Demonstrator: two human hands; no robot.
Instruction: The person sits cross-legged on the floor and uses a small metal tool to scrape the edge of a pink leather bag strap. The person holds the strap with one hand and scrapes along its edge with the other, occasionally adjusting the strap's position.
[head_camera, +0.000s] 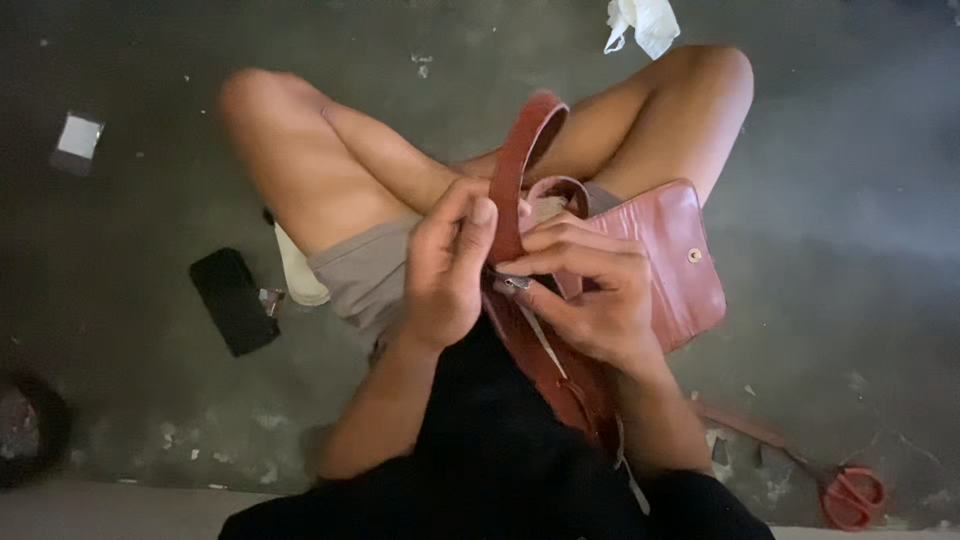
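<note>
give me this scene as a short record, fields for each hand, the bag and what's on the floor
left hand: fingers pinch the red strap
right hand: fingers at the zipper pull, resting on the bag
bag: red, on the lap, flap with a metal snap
posture: seated cross-legged on a grey floor
floor left: black phone
floor right: red scissors
floor top: crumpled white paper

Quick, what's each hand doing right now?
Left hand: closed, pinching the red strap.
Right hand: closed on the red bag near its zipper.
</note>
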